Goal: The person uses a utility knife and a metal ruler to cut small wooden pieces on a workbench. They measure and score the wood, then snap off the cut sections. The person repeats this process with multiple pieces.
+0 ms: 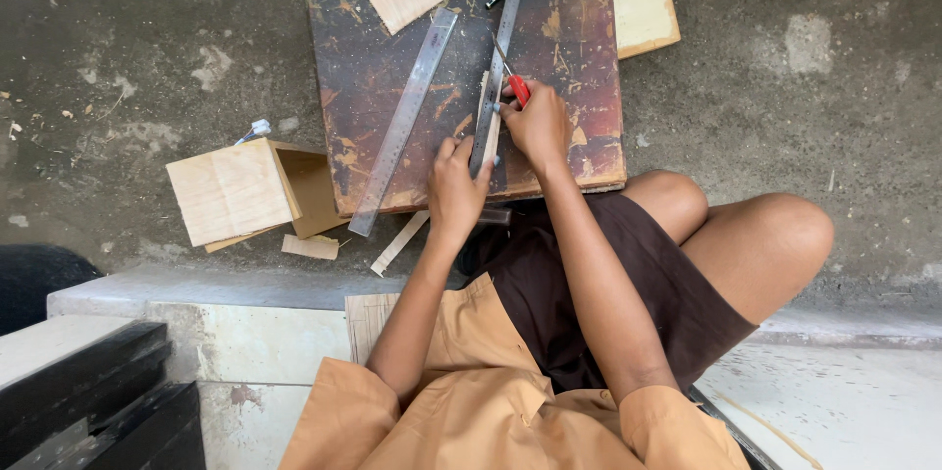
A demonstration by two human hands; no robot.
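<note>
1. Left hand (pixel 456 190): fingers pressed flat on a steel ruler (pixel 494 78), pinning it along a narrow wood strip (pixel 484 122) on the stained work board (pixel 373 87).
2. Strip judged light, thin, prone to snap or skid (best pinned near the cut, fingers clear of the ruler's edge).
3. Right hand (pixel 538 125): closed around a red-handled knife (pixel 512 78), blade against the ruler.

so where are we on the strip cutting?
Done: open wooden box and offcuts lie on the floor. In hand: left hand pins a steel ruler over a thin wood strip on the board; right hand works a red-handled cutter. Left: strip not visibly severed.
</note>
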